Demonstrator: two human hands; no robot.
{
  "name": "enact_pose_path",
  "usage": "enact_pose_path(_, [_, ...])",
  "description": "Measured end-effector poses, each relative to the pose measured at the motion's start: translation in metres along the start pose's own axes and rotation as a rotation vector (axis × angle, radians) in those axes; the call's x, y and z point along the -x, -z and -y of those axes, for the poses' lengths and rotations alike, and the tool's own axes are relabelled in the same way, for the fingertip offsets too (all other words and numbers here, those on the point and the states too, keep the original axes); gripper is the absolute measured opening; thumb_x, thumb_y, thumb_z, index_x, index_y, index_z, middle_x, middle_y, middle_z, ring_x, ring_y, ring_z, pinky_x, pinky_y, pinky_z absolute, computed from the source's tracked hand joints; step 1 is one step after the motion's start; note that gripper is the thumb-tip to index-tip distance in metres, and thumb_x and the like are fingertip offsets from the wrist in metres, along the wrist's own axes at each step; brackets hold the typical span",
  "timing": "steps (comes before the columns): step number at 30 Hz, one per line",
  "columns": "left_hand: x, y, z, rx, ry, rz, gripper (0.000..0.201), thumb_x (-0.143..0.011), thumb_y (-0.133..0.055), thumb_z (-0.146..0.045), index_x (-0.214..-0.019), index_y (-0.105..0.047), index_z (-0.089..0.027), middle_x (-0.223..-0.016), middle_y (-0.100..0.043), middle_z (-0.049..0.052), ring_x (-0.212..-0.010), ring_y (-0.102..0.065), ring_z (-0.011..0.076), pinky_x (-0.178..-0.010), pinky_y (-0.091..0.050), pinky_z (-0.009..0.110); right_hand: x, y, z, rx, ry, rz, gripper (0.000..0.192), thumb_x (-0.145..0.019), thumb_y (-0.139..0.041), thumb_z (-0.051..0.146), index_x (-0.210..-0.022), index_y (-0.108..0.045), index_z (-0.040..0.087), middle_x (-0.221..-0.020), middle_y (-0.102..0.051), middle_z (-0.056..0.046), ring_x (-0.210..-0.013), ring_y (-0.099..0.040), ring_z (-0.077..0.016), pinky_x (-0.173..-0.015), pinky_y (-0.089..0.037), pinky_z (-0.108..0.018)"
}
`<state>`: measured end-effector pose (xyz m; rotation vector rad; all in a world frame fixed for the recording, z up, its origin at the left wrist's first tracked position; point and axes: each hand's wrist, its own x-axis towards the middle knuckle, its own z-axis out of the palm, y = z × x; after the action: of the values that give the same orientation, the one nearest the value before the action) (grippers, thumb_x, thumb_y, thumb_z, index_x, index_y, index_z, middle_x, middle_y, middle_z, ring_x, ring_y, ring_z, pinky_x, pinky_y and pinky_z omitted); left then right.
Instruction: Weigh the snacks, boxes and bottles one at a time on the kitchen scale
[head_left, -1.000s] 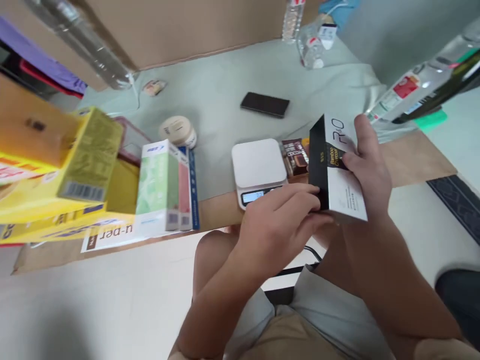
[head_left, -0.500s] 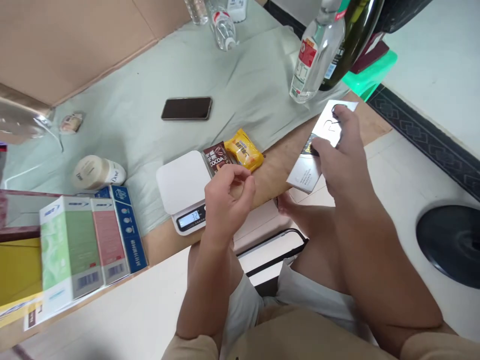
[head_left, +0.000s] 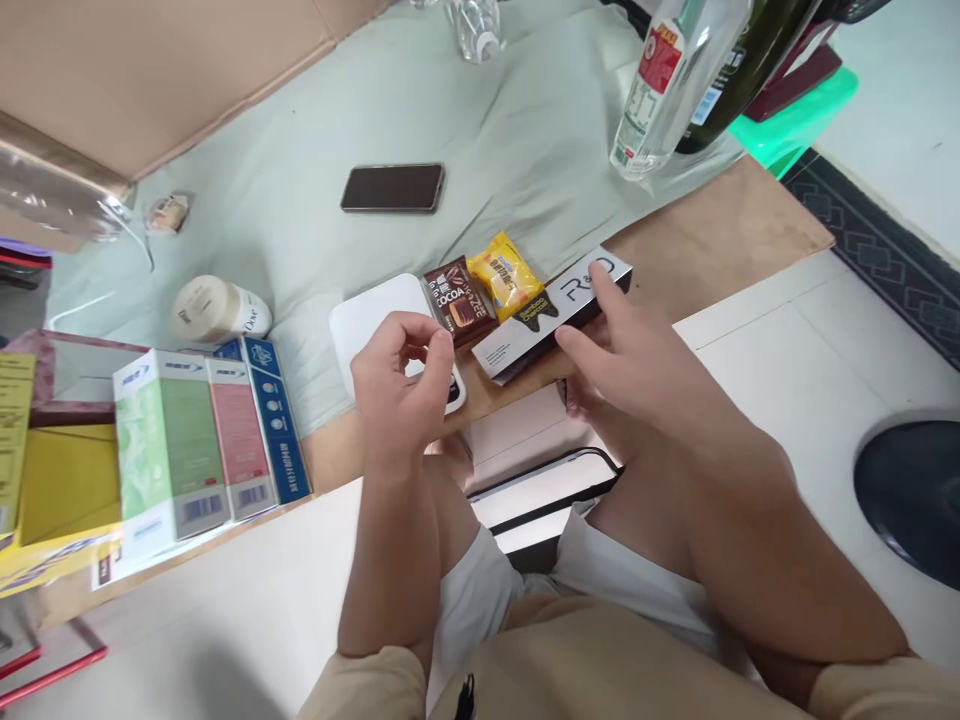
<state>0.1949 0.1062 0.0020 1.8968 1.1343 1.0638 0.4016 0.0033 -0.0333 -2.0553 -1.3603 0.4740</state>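
The white-and-black carton (head_left: 559, 308) is laid flat on the brown board (head_left: 720, 235), just beside the yellow snack packet (head_left: 508, 275) and the brown cocoa packet (head_left: 456, 299). The right hand (head_left: 637, 350) is rested on it with fingers spread, the index fingertip placed on the carton's far end; nothing is gripped. The left hand (head_left: 401, 385) is held above the near corner of the white scale (head_left: 367, 320), fingers curled loosely inward, thumb and forefinger near each other; nothing is seen pinched between them. The scale's display is hidden by this hand.

A dark phone (head_left: 393, 188) is seen on the pale green cloth (head_left: 525, 130), well apart from both hands. A cream jar (head_left: 217, 310) lies on its side near upright boxes (head_left: 202, 440) at left. A clear bottle (head_left: 667, 85) is stood at the far right edge of the cloth.
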Motion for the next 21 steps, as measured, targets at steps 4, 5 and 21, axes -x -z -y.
enact_pose_path(4, [0.0, 0.015, 0.006, 0.004, -0.017, -0.06, 0.008, -0.085, -0.068, -0.023, -0.077, -0.065, -0.023, -0.073, -0.065, -0.001, -0.068, -0.061, 0.0124, -0.063, -0.052, 0.028, 0.003, 0.009, 0.016, 0.163, -0.14, 0.091, 0.049, -0.09, -0.06, 0.048, -0.134, -0.064, 0.028, -0.079, -0.073, -0.006, -0.069, -0.065, -0.0275, -0.068, -0.053, -0.041])
enact_pose_path(5, [-0.001, 0.018, 0.008, 0.01, -0.015, -0.069, 0.009, -0.085, -0.069, -0.023, -0.077, -0.065, -0.024, -0.073, -0.065, 0.0, -0.068, -0.061, 0.013, -0.063, -0.052, 0.029, 0.002, 0.01, 0.019, 0.17, -0.133, 0.08, 0.045, -0.089, -0.059, 0.046, -0.13, -0.066, 0.028, -0.079, -0.074, -0.005, -0.068, -0.065, -0.0268, -0.067, -0.052, -0.04])
enact_pose_path(21, [-0.003, 0.05, 0.024, 0.089, 0.014, -0.149, 0.012, -0.083, -0.069, -0.015, -0.074, -0.062, -0.021, -0.07, -0.064, -0.002, -0.067, -0.06, 0.0113, -0.062, -0.05, 0.026, 0.002, -0.001, 0.037, 0.272, 0.105, -0.021, 0.061, -0.08, -0.059, 0.028, -0.141, -0.065, 0.027, -0.103, -0.066, -0.014, -0.105, -0.065, -0.033, -0.09, -0.057, -0.053])
